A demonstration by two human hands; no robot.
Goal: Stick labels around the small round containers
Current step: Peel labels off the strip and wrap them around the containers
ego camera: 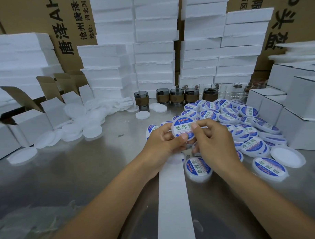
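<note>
A small round white container (182,127) with a blue, white and green label is held upright above the metal table (83,175), its label facing me. My left hand (164,140) grips its left and lower edge. From the right, my right hand (210,137) pinches it, thumb pressed on the label. A white strip of label backing paper (173,199) runs from under my hands toward me. Several labelled containers (242,127) are heaped to the right. Plain unlabelled ones (78,125) lie in a pile at the left.
Open white cartons (33,122) stand at the left, closed white boxes (299,114) at the right. Dark cups with brown sleeves (177,97) and clear glasses (238,91) line the back, before foam stacks (154,53) and cardboard boxes.
</note>
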